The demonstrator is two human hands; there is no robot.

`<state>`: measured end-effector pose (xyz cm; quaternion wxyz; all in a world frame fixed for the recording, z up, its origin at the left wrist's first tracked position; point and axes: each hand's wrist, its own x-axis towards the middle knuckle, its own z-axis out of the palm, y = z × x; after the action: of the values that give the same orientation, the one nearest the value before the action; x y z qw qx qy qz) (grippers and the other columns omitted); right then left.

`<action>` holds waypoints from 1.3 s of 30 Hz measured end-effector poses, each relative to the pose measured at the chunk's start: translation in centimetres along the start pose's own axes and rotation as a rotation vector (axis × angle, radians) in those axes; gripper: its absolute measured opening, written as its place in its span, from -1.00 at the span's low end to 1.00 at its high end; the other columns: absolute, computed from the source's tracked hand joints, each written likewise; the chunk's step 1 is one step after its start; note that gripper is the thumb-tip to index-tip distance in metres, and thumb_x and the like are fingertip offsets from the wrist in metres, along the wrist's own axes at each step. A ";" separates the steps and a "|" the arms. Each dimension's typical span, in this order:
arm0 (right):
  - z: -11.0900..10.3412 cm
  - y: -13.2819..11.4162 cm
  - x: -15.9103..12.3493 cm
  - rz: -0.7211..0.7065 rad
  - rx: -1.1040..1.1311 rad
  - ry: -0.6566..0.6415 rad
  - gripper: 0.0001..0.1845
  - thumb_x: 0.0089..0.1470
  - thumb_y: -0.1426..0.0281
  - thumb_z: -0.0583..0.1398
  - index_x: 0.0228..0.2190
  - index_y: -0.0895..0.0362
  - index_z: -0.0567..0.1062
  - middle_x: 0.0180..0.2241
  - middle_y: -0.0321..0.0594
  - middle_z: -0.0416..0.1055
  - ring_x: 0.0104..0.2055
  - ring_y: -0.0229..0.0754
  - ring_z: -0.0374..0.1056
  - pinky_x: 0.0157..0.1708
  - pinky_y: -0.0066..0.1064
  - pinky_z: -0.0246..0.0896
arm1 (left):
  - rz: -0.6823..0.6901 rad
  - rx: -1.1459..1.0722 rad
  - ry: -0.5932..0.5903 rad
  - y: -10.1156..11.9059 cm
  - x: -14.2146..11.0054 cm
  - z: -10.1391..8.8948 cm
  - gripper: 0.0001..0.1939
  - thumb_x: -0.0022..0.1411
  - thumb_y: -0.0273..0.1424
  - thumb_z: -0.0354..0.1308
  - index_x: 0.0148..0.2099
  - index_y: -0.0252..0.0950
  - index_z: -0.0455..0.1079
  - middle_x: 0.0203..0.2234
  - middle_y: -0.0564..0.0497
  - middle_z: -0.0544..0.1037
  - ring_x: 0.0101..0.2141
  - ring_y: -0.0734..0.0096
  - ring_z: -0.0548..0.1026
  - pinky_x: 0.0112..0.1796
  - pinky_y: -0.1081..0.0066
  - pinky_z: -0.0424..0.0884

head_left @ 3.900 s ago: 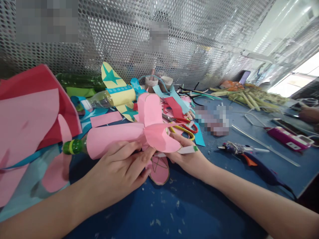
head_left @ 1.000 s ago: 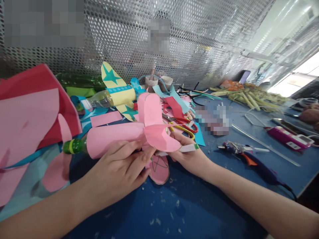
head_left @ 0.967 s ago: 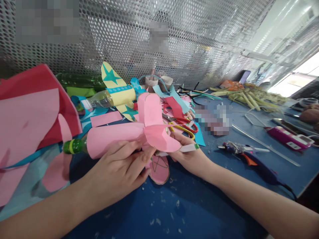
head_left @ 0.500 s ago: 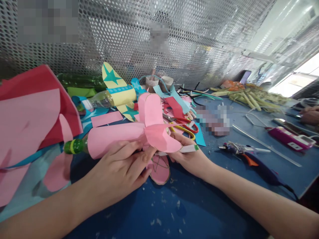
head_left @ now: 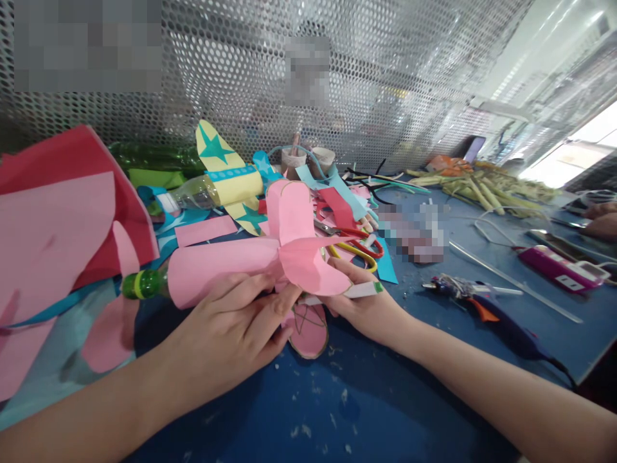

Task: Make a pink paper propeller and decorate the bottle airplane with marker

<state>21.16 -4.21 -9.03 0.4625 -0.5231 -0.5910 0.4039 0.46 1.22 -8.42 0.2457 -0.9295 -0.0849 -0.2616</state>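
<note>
A plastic bottle wrapped in pink paper (head_left: 222, 267), with a green cap at its left end, lies across the blue table (head_left: 337, 399). Pink paper wings (head_left: 308, 267) stick out from its right part. My left hand (head_left: 231, 334) is closed on the bottle's body, thumb and fingers pressing the wing joint. My right hand (head_left: 366, 302) grips under the wing and holds a white stick with a green tip (head_left: 359, 290). A pink cut-out with a drawn star (head_left: 308, 328) lies beneath the hands.
A yellow bottle plane with teal stars (head_left: 226, 180) lies behind. Pink and red paper sheets (head_left: 58, 218) pile at the left. Scissors (head_left: 357, 247), a glue gun (head_left: 486, 312) and a pink power strip (head_left: 559, 267) lie to the right. Another person's hand (head_left: 600, 222) shows at far right. A perforated metal screen backs the table.
Almost nothing has moved: both hands stay on the pink bottle plane. Only the other person's hand at the far right shifts slightly.
</note>
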 end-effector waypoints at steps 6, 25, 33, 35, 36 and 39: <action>0.0 -0.2 0.0 0.009 0.046 -0.026 -0.74 0.04 0.35 0.23 -0.53 0.08 0.23 -0.59 -0.43 0.22 -0.60 -0.37 0.06 -0.64 -0.50 -0.04 | -0.012 0.006 0.003 0.0 0.1 -0.1 -0.66 0.36 -0.49 -0.11 0.11 -0.50 0.29 -0.34 -0.10 0.61 -0.15 0.16 0.51 -0.19 0.21 0.44; 0.0 -0.3 -0.1 0.011 0.018 -0.029 -0.75 0.02 0.34 0.22 -0.53 0.08 0.23 -0.60 -0.42 0.24 -0.62 -0.37 0.06 -0.66 -0.51 -0.03 | 0.004 0.010 0.010 -0.1 0.4 -0.3 -0.71 0.37 -0.50 -0.12 -0.03 -0.35 0.40 -0.40 -0.03 0.60 -0.22 0.20 0.53 -0.20 0.22 0.44; 0.0 -0.4 -0.1 0.010 0.040 -0.035 -0.74 0.00 0.38 0.21 -0.55 0.07 0.20 -0.62 -0.44 0.23 -0.63 -0.39 0.06 -0.67 -0.52 -0.04 | 0.041 0.032 0.010 -0.1 0.3 -0.3 -0.69 0.37 -0.55 -0.15 -0.04 -0.40 0.42 -0.40 -0.05 0.60 -0.22 0.18 0.52 -0.20 0.19 0.45; 0.0 -0.4 -0.1 0.028 0.034 -0.031 -0.74 -0.01 0.36 0.22 -0.55 0.07 0.21 -0.61 -0.43 0.25 -0.63 -0.38 0.07 -0.67 -0.52 -0.03 | 0.001 0.015 0.024 0.0 0.2 -0.1 -0.67 0.38 -0.55 -0.17 0.00 -0.47 0.39 -0.35 -0.11 0.60 -0.19 0.15 0.52 -0.19 0.18 0.45; 0.0 -0.5 -0.1 0.039 0.027 -0.031 -0.74 -0.01 0.35 0.22 -0.55 0.07 0.21 -0.61 -0.43 0.25 -0.63 -0.38 0.07 -0.67 -0.51 -0.02 | -0.014 0.005 0.029 0.0 0.2 -0.1 -0.67 0.38 -0.55 -0.17 0.02 -0.49 0.38 -0.34 -0.13 0.61 -0.19 0.14 0.52 -0.19 0.18 0.45; 0.0 -0.6 -0.1 0.040 0.011 -0.034 -0.75 0.00 0.33 0.23 -0.54 0.07 0.24 -0.65 -0.45 0.21 -0.64 -0.37 0.07 -0.68 -0.51 -0.03 | -0.034 -0.023 0.019 -0.1 0.2 0.0 -0.68 0.38 -0.51 -0.14 0.04 -0.47 0.36 -0.32 -0.13 0.61 -0.18 0.14 0.52 -0.22 0.19 0.46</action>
<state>21.04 -4.41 -8.51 0.4472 -0.5253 -0.5859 0.4253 0.57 1.30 -8.31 0.2313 -0.9281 -0.0954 -0.2757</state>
